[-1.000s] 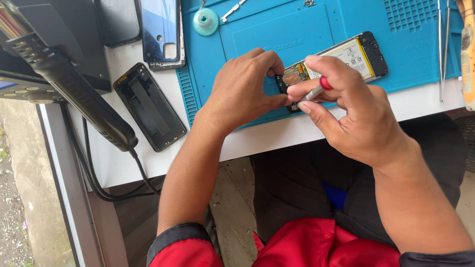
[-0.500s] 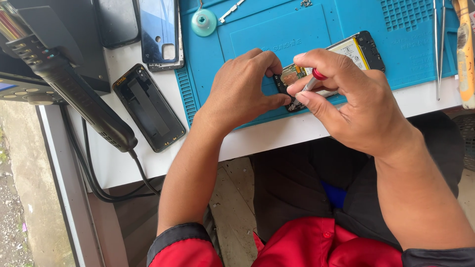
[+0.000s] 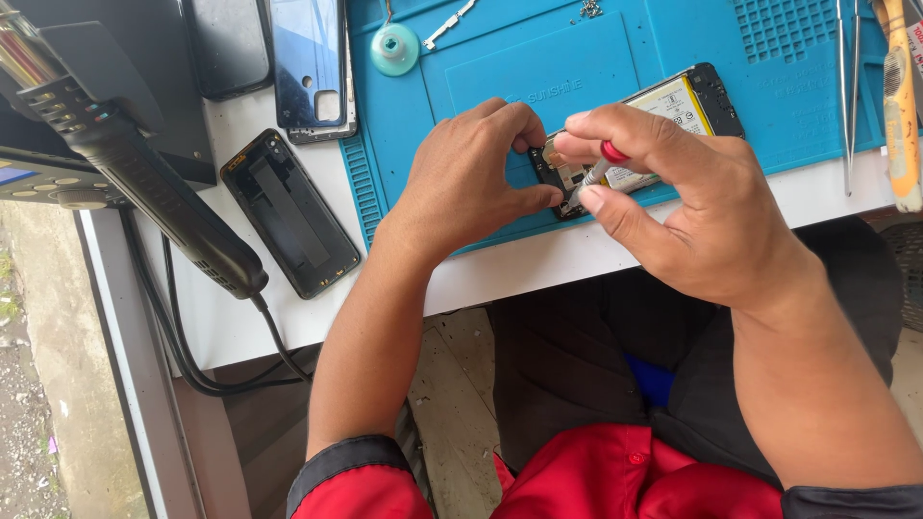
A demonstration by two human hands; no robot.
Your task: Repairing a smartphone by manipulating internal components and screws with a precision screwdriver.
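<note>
An opened phone (image 3: 673, 106) with its battery and circuit board showing lies on the blue work mat (image 3: 577, 58). My left hand (image 3: 471, 178) pinches the phone's near end, fingers curled around its edge. My right hand (image 3: 692, 207) grips a small screwdriver (image 3: 598, 165) with a red cap between thumb and fingers, its tip down on the board at the phone's near end. The phone's middle is hidden by my fingers.
A black phone frame (image 3: 291, 213) lies on the white table, a blue back cover (image 3: 310, 62) and a dark phone (image 3: 226, 43) behind it. A black handheld tool with cable (image 3: 144, 173) is at the left. Tweezers (image 3: 849, 86), a yellow-handled tool (image 3: 902, 106), a round teal cap (image 3: 395, 48).
My right hand has shifted slightly left over the phone, and the screwdriver stays on the same spot. My left hand keeps its grip.
</note>
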